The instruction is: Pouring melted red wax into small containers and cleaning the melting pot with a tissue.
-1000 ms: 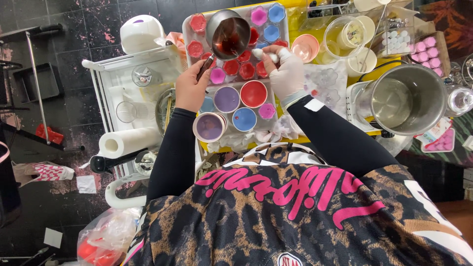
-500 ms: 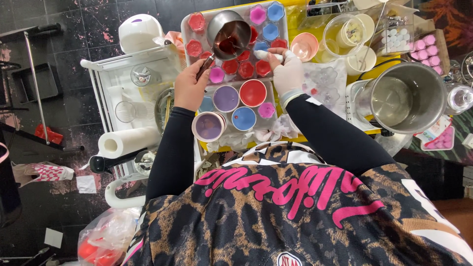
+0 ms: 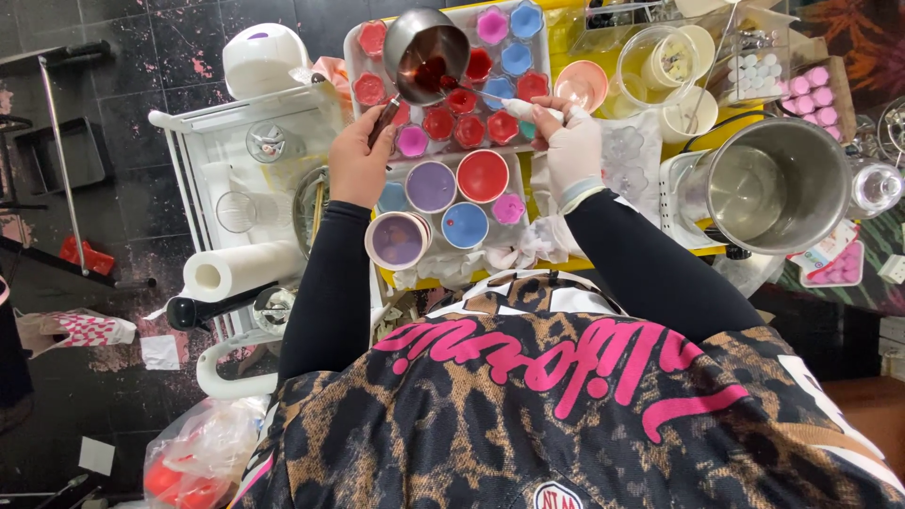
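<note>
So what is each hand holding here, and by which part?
The left hand grips the dark handle of a small metal pouring pot holding red liquid. The gloved right hand holds a thin white stirring tool by its thicker end, tip toward the pot.

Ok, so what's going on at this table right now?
A person stands over a tray packed with small moulds. Their left hand grips the handle of a small metal pot holding dark red liquid, tilted over the red-filled moulds. The right hand, in a white glove, holds a thin stirring tool reaching towards the pot's lip. Nearer them sit purple, red and blue filled cups. A large empty steel pot stands on the right.
</note>
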